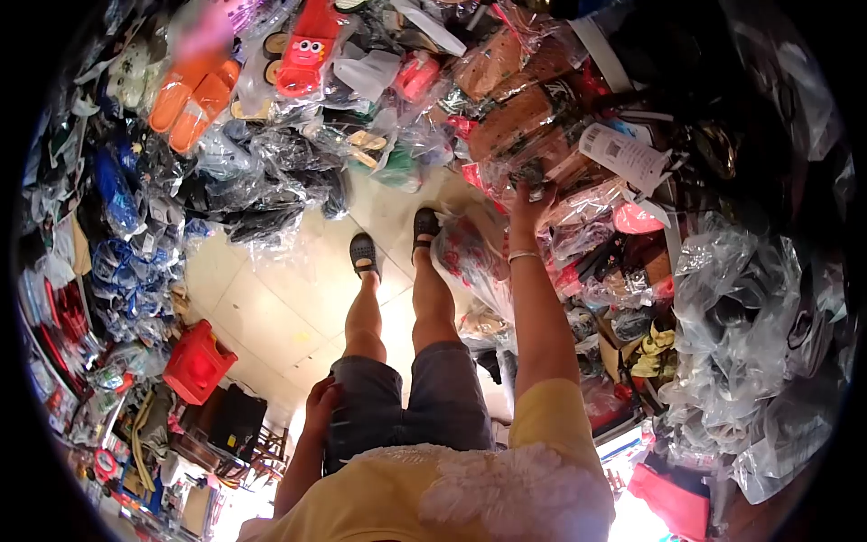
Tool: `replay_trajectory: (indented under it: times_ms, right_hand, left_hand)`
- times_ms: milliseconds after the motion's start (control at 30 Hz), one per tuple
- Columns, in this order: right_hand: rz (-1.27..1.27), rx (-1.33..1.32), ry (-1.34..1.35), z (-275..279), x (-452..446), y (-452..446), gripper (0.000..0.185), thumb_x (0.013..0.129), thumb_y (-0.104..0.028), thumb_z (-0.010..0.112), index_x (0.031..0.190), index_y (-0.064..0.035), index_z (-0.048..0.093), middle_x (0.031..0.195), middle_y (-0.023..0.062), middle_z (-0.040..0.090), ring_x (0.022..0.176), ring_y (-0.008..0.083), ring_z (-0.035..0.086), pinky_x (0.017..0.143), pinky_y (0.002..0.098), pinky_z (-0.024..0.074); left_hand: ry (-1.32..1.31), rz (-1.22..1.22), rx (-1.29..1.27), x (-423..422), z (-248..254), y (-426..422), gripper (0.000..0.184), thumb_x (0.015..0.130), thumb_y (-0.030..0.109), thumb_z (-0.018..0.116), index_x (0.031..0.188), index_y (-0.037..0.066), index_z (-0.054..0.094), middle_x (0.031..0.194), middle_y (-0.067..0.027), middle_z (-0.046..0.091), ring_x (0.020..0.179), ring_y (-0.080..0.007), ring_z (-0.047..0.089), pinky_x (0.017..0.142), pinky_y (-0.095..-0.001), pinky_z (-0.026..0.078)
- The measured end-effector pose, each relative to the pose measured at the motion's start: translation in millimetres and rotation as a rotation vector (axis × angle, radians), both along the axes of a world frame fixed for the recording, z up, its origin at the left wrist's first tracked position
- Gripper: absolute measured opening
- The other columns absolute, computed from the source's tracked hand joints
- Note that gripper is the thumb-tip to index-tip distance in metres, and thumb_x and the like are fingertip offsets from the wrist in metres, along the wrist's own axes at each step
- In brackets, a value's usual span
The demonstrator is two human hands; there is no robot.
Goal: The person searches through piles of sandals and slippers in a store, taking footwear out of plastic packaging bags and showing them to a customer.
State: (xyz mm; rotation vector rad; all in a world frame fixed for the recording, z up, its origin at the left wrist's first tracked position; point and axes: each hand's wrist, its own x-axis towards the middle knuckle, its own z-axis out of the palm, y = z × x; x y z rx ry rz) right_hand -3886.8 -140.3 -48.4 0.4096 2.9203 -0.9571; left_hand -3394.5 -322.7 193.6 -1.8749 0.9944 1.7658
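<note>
My right hand (527, 211) is stretched forward into the pile on the right, its fingers closed at the edge of plastic-wrapped footwear (533, 172); the wrapping partly hides the fingertips. Brown slippers (513, 122) in clear bags lie just beyond that hand. A white printed tag (623, 155) sits to its right. A clear bag with red print (474, 257) hangs or lies left of my right wrist. Low beside my left thigh, my left hand (321, 405) holds nothing, with its fingers loosely bent and apart.
Bagged footwear is heaped all around, including orange slippers (194, 104) and a red slipper (305, 59) at the far side. A red plastic stool (200, 362) stands at left. Large clear bags (736, 334) bulk at right. Pale floor tiles (271, 298) lie around my feet.
</note>
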Motion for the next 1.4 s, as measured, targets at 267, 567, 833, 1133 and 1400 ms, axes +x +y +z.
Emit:
replay_trajectory:
  times_ms: [267, 567, 833, 1133, 1400]
  right_hand:
    - [0.496, -0.166, 0.198, 42.8, 52.4, -37.7, 0.049, 0.078, -0.022, 0.060, 0.123, -0.0051, 0.048, 0.114, 0.0209, 0.051, 0.108, 0.0366, 0.045, 0.091, 0.0472, 0.0361]
    - [-0.041, -0.771, -0.495, -65.4, 19.5, -89.8, 0.045, 0.083, -0.029, 0.060, 0.118, -0.0057, 0.045, 0.098, 0.0060, 0.056, 0.083, 0.0200, 0.053, 0.072, 0.0308, 0.0426]
    - [-0.427, -0.720, -0.570, -56.9, 15.2, -110.1, 0.074, 0.080, -0.034, 0.062, 0.136, -0.0129, 0.017, 0.129, 0.0070, 0.038, 0.107, 0.0232, 0.045, 0.078, 0.0390, 0.0440]
    - [-0.370, -0.440, -0.352, -87.3, 25.9, -102.5, 0.024, 0.082, -0.019, 0.056, 0.102, -0.0076, 0.048, 0.093, 0.0041, 0.055, 0.074, 0.0182, 0.057, 0.053, 0.0277, 0.0425]
    - [-0.102, -0.821, -0.743, -19.5, 26.9, -121.6, 0.027, 0.086, -0.021, 0.053, 0.110, -0.0076, 0.049, 0.094, 0.0039, 0.056, 0.076, 0.0167, 0.057, 0.062, 0.0276, 0.0437]
  left_hand:
    - [-0.058, 0.075, -0.008, 2.4, 0.3, -12.8, 0.040, 0.086, 0.022, 0.055, 0.121, 0.004, 0.048, 0.106, -0.0091, 0.059, 0.093, -0.0171, 0.057, 0.080, -0.0309, 0.046]
    - [-0.085, 0.133, 0.010, 17.3, -13.2, 1.9, 0.035, 0.089, 0.020, 0.052, 0.121, 0.006, 0.050, 0.106, -0.0075, 0.060, 0.091, -0.0133, 0.057, 0.078, -0.0267, 0.046]
    - [-0.072, 0.194, -0.008, 17.6, -18.4, 12.7, 0.035, 0.089, 0.017, 0.052, 0.122, 0.004, 0.050, 0.102, -0.0078, 0.061, 0.086, -0.0120, 0.058, 0.072, -0.0240, 0.046]
    - [-0.106, 0.199, 0.017, 10.7, -20.6, 14.5, 0.034, 0.088, 0.017, 0.053, 0.120, 0.004, 0.052, 0.097, -0.0064, 0.063, 0.078, -0.0095, 0.057, 0.069, -0.0220, 0.046]
    - [-0.132, 0.229, 0.012, -9.2, -12.9, 7.0, 0.032, 0.089, 0.013, 0.053, 0.119, 0.004, 0.052, 0.099, -0.0070, 0.063, 0.089, -0.0138, 0.060, 0.078, -0.0241, 0.046]
